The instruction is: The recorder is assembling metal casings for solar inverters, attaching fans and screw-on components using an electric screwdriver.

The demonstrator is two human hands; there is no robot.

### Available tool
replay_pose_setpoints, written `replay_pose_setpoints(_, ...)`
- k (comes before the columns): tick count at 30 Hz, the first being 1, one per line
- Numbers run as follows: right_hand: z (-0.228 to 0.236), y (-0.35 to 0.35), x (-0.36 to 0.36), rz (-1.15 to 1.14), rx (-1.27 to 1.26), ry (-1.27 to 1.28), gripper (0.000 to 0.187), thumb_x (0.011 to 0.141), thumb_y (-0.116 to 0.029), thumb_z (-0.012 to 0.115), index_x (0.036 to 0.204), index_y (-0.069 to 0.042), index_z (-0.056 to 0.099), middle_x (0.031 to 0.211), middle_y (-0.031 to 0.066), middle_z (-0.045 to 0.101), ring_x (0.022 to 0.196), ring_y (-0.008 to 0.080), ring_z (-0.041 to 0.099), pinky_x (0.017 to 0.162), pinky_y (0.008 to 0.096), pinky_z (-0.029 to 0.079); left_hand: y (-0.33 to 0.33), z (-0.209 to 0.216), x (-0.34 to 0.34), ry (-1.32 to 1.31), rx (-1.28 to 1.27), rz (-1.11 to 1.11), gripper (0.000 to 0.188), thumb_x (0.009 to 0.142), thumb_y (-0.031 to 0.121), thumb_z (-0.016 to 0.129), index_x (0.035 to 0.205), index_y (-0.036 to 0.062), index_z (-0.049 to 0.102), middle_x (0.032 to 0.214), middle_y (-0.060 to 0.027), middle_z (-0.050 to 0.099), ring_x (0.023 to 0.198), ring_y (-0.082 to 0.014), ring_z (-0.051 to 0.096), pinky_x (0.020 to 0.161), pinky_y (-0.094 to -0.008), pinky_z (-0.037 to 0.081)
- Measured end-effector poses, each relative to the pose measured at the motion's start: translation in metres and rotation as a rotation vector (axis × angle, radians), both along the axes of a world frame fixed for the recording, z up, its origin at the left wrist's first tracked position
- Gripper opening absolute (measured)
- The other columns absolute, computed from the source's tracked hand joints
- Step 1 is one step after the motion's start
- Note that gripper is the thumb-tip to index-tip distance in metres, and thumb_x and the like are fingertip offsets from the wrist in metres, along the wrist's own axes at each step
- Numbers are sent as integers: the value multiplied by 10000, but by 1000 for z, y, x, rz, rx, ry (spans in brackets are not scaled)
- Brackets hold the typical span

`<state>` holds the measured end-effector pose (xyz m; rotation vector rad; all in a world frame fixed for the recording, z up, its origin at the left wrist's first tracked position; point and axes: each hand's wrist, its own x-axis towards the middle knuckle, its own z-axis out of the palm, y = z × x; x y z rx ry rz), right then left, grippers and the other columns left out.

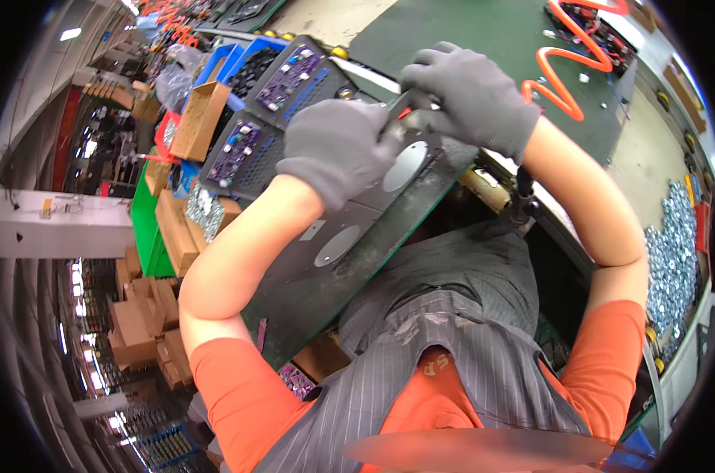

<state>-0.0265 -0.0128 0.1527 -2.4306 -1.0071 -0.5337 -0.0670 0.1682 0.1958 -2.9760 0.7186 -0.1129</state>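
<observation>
Grey knitted gloves cover both my hands, which meet over the workbench. My left hand [338, 150] is closed, its fingertips at a small dark piece with a red spot [405, 113]. From the other side my right hand [472, 98] curls its fingers around the same spot, so most of the piece is hidden. Beneath and beside them lie flat black housings [251, 175]. Two carry purple circuit boards, one farther [290, 79] and one nearer [235, 150]. Closer to me are a silver oval plate [405, 166] and a second oval plate [338, 246].
Blue bins [235, 67] of black parts, an open cardboard box [200, 122] and a green bin [147, 229] line the left side. An orange coiled hose [558, 91] hangs over the green belt [452, 31]. Many shiny metal parts [673, 264] lie at far right.
</observation>
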Motion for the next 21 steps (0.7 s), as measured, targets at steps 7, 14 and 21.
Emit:
replay_pose_setpoints(7,-12,-102,-35,-216,1227,-425,158,895,-42,506,1002,-1,615,943,80,652,803,137,589,741,243,479,10,-5,-2,9,-34,23,344,875,398,507,786,99,651,697,-147,626,702,-340,623,616,-448,481)
replay_pose_setpoints(14,-137,-122,17,-837,85,283,545,784,-460,649,1185,-112,526,1062,146,619,1046,340,560,878,422,456,9,-3,3,89,-71,52,360,875,413,506,811,91,652,722,-154,627,732,-342,620,641,-443,483)
replay_pose_setpoints(21,-123,-144,-12,-740,603,304,324,846,-231,659,1079,-39,539,907,114,645,800,161,624,696,307,506,61,37,-16,247,-507,-2,391,911,389,534,1056,36,623,786,-18,604,744,-91,566,672,-255,452)
